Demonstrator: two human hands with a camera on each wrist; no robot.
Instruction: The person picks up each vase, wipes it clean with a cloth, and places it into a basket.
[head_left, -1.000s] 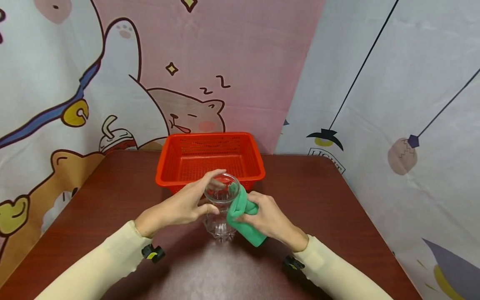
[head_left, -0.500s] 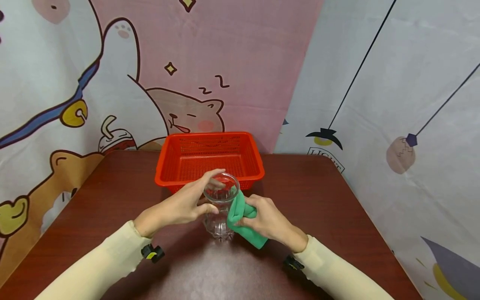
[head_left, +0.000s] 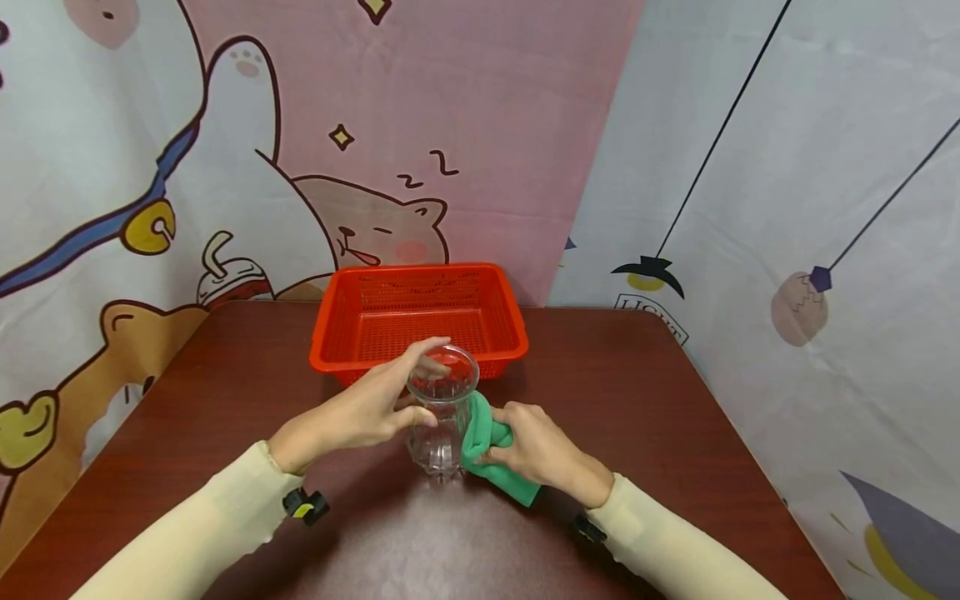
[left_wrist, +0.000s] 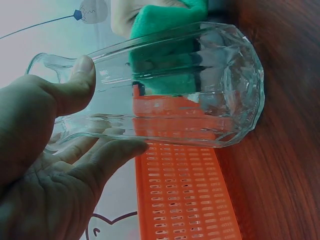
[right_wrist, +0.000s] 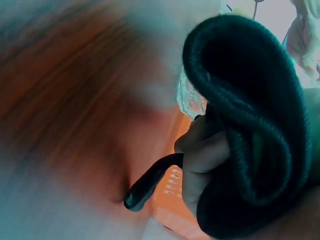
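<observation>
A clear glass vase [head_left: 437,450] with a flared rim and ribbed lower part is upright in the middle of the table. My left hand [head_left: 367,407] grips it near the neck, thumb on the near side and fingers round the far side, as the left wrist view shows on the glass vase [left_wrist: 225,75]. My right hand [head_left: 546,450] holds a folded green cloth [head_left: 510,483] against the vase's right side. In the right wrist view the bunched cloth [right_wrist: 295,110] looks dark and hides much of that hand. Whether the vase's base touches the table is unclear.
A red perforated plastic basket [head_left: 324,354] stands just behind the vase, near the table's far edge. The dark reddish-brown wooden table [head_left: 630,392] extends to both sides. A cartoon-printed cloth backdrop [head_left: 510,150] hangs behind and at the sides.
My right hand has slid the green cloth down the vase's right side, from near the rim to the lower body. My left hand and the vase stay nearly still.
</observation>
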